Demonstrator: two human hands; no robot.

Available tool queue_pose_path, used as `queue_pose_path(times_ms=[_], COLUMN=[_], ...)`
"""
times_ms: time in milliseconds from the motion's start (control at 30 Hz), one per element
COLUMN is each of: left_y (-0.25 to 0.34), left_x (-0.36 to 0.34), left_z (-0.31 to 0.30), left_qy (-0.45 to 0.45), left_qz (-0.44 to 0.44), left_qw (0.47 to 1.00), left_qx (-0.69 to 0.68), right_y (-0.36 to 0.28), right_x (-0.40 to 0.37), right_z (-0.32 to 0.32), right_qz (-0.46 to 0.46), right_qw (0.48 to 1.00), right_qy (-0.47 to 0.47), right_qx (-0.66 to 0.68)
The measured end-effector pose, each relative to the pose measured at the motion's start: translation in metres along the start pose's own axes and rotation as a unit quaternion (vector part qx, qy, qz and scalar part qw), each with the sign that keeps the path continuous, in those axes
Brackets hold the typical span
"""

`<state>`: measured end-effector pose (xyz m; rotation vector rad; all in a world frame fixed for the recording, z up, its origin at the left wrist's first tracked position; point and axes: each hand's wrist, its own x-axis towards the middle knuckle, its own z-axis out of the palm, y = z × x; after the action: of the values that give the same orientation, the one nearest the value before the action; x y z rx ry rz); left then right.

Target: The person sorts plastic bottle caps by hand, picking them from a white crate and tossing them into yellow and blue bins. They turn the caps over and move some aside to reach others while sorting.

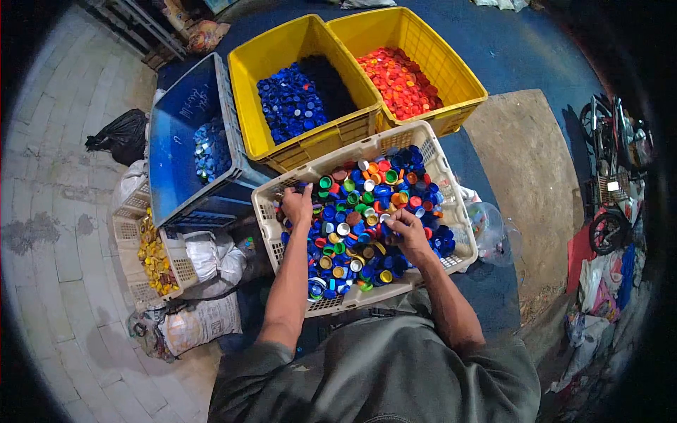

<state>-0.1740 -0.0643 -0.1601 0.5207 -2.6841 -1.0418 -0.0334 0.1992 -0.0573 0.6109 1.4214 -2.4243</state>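
Note:
A cream plastic crate (441, 151) in front of me holds a mixed heap of plastic bottle caps (352, 229), mostly blue, with red, green, orange, white and yellow ones among them. At the crate's left side, my left hand (297, 204) is closed, with a dark blue bottle cap (302, 187) at its fingertips. My right hand (409, 231) is over the right half of the heap, thumb and fingers drawn together at a bottle cap; the fingers partly hide it.
Beyond the crate, one yellow bin (243, 77) contains blue caps and another yellow bin (462, 81) red caps. A blue bin (169, 155) with light blue caps stands left. Below it are a basket (130, 271) of yellow caps and white sacks (201, 328). A bicycle (606, 183) is far right.

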Motion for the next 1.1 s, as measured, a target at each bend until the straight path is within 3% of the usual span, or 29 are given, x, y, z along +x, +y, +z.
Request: queue_pose_path(times_ms=[133,200,267,333,367,467,533,600,733,833,933,967,1033,1100], left_y=[-0.011,0.018,0.039,0.038,0.034,0.032,0.032,0.045,0.037,0.044,0.047,0.044,0.036,0.046], left_x=[-0.002,-0.015,-0.026,-0.033,-0.039,-0.060,-0.071,-0.083,-0.094,-0.105,-0.113,-0.116,-0.121,-0.126], left_z=[0.008,-0.013,-0.037,-0.056,-0.063,-0.082,-0.088,-0.099,-0.097,-0.096,-0.091,-0.083,-0.064,-0.059], left_qy=[-0.026,-0.091,-0.180,-0.290,-0.315,-0.373,-0.394,-0.364,-0.341,-0.344,-0.381,-0.358,-0.297,-0.263], left_qz=[0.001,-0.076,-0.146,-0.207,-0.218,-0.194,-0.163,-0.213,-0.274,-0.285,-0.197,-0.110,0.069,0.095], left_qw=[0.995,0.957,0.877,0.753,0.694,0.608,0.589,0.583,0.673,0.748,0.839,0.885,0.941,0.957], left_qx=[-0.096,-0.266,-0.422,-0.553,-0.610,-0.674,-0.686,-0.695,-0.597,-0.492,-0.336,-0.277,-0.148,-0.080], right_y=[-0.004,-0.016,-0.015,-0.020,-0.032,-0.025,-0.027,-0.031,-0.017,0.006,0.013,0.013,0.000,-0.015], right_x=[0.004,0.002,0.011,0.022,0.024,0.054,0.068,0.077,0.099,0.118,0.121,0.120,0.107,0.089], right_z=[-0.009,-0.005,-0.013,-0.015,-0.004,-0.020,-0.013,-0.005,-0.007,-0.014,-0.014,-0.014,-0.010,-0.007], right_qz=[0.035,0.086,0.074,0.078,0.093,0.020,-0.066,-0.129,-0.206,-0.195,-0.196,-0.198,-0.216,-0.187], right_qw=[0.986,0.959,0.952,0.947,0.959,0.998,0.954,0.855,0.759,0.730,0.717,0.716,0.765,0.837], right_qy=[-0.012,0.031,-0.008,-0.010,0.064,0.035,0.075,0.101,0.064,0.094,0.113,0.113,0.080,0.054], right_qx=[0.163,0.269,0.295,0.311,0.260,-0.053,-0.282,-0.492,-0.614,-0.648,-0.659,-0.659,-0.602,-0.511])
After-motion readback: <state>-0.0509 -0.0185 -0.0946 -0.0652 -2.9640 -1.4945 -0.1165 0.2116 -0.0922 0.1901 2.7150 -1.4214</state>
